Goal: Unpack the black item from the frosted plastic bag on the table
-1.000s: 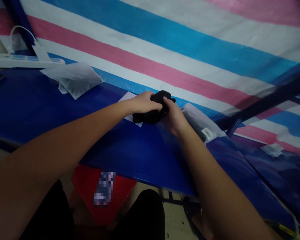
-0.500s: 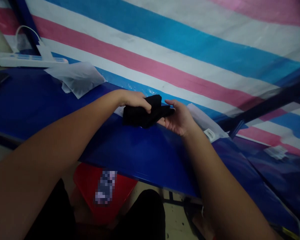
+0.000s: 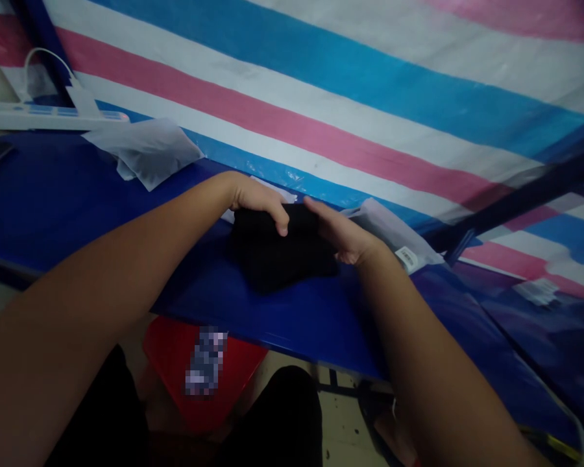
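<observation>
A folded piece of black cloth (image 3: 282,253) lies on the blue table (image 3: 214,285), its lower flap spread toward me. My left hand (image 3: 263,200) grips its upper left part, thumb on top and the other fingers hidden behind. At the cloth's right end is my right hand (image 3: 343,232), curled around the edge with the thumb along the top; most of its fingers are hidden. Part of a whitish plastic bag (image 3: 275,188) shows behind the cloth. A frosted bag with a white label (image 3: 406,258) sits just right of my right hand.
Another frosted plastic bag (image 3: 150,149) lies at the back left, near a white power strip (image 3: 53,118) with a plugged-in cable. Striped plastic sheeting (image 3: 321,117) hangs behind the table. Below the front edge is a red stool (image 3: 238,383) bearing a blurred-out object.
The bunched black cloth has been opened out into a wider piece, with a flap now hanging lower toward me. My right hand has closed in on its right end.
</observation>
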`<state>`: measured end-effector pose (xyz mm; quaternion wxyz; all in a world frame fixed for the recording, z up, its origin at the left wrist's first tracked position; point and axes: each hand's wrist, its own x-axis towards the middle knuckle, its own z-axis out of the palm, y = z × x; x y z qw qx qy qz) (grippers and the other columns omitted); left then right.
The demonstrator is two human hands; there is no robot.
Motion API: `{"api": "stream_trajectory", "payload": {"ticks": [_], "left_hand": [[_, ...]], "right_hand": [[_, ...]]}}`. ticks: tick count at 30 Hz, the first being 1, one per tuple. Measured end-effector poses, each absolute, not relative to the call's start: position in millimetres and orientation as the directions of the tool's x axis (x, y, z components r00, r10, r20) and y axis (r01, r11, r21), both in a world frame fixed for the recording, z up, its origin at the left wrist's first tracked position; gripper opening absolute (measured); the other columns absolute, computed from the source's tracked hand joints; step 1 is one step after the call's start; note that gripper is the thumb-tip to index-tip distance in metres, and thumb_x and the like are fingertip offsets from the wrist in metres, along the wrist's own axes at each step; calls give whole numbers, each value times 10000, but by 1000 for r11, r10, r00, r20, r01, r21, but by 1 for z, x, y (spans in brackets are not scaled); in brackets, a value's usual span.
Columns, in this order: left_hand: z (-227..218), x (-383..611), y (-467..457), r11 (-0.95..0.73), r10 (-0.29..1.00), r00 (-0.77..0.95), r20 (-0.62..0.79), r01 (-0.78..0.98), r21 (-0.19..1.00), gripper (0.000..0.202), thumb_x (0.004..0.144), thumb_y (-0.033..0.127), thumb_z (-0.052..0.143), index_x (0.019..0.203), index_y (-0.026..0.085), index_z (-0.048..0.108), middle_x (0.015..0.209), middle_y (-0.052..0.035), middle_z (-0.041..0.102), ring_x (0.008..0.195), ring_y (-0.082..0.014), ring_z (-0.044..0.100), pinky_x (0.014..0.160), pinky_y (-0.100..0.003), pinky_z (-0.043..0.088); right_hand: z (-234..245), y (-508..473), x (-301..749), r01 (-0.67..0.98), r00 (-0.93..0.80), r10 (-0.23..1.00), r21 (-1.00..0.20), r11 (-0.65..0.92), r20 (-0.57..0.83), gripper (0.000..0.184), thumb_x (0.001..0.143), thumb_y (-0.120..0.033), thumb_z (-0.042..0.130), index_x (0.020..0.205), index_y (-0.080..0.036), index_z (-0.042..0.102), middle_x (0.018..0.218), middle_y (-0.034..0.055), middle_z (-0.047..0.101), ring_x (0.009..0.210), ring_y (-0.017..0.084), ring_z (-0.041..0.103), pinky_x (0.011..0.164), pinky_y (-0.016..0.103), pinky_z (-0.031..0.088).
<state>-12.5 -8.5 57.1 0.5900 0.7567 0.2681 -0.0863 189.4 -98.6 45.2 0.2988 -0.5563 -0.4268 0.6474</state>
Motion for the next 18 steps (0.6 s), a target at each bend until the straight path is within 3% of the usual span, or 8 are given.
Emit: {"api": "stream_trajectory", "payload": {"ticks": [3,7,12,18], "left_hand": [[53,-9,-9,-191,303,831,-467,533,824,476,640,393,790,1090,242,745,959,-78,781,890,-282,738,790,-373,593],[52,-8,-10,-217,290,838,-463,529,821,496,646,410,780,1109,235,750,939,-89,772,880,-292,731,793,-393,590],[54,-8,-12,-260,305,836,-455,533,805,512,647,434,774,1110,214,753,1013,-121,769,898,-308,727,776,-394,591],[54,-7,-13,-280,318,837,-445,532,799,479,634,438,779,1065,232,759,962,-85,776,854,-287,731,748,-376,590]], "right_hand": [[40,-98,189,150,-228,859,-888,-434,-458,418,778,-581,754,1030,-249,720,775,53,742,652,241,705,517,323,589],[36,-96,190,178,-259,856,-893,-414,-448,425,783,-593,748,1039,-254,721,868,72,760,803,270,737,604,349,619],[35,-96,193,211,-247,863,-894,-396,-440,425,790,-603,736,1003,-235,738,769,71,746,684,254,704,563,344,596],[35,-97,193,221,-192,881,-893,-391,-433,373,772,-556,769,962,-237,738,594,30,683,605,251,673,522,327,565]]}}
